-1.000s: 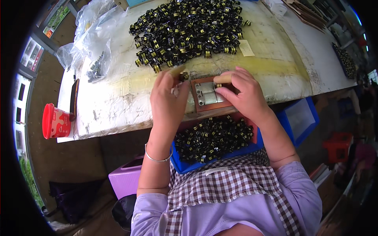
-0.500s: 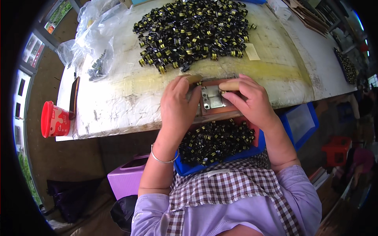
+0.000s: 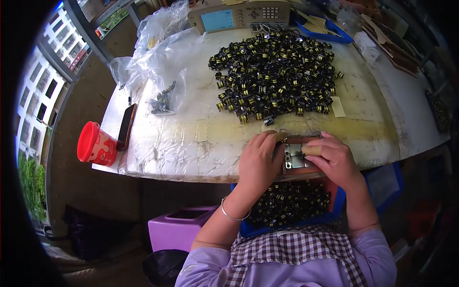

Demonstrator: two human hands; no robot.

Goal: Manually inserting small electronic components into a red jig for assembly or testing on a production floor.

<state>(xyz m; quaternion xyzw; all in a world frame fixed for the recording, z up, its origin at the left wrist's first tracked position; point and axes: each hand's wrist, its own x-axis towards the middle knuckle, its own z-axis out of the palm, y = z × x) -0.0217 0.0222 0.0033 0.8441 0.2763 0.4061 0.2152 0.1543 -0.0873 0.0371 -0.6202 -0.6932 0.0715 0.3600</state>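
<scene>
Between my hands, at the table's near edge, a metal fixture plate (image 3: pixel 295 159) with holes and fine ridges sits on a reddish-brown base (image 3: pixel 306 170). My left hand (image 3: pixel 260 160) is closed at the plate's left side. Its fingertips, one in a tan finger cot, pinch a small dark part mostly hidden by the fingers. Over the plate's right side, my right hand (image 3: pixel 337 160) pinches a small black component, also largely covered by its fingers, with a tan cot on the index finger. Beyond them lies a large pile of black-and-yellow coil components (image 3: pixel 277 71).
A blue bin (image 3: pixel 338 203) of similar components rests at my lap below the table edge. Left on the table are a red tub (image 3: pixel 98 146), a phone (image 3: pixel 126 126) and a clear plastic bag (image 3: pixel 162 62). A bench meter (image 3: pixel 241 16) and blue tray (image 3: pixel 330 36) stand behind the pile.
The view has tilted up and left, so the table contents appear lower and farther right and the bench meter shows. Both hands stay at the fixture, fingers still pinched.
</scene>
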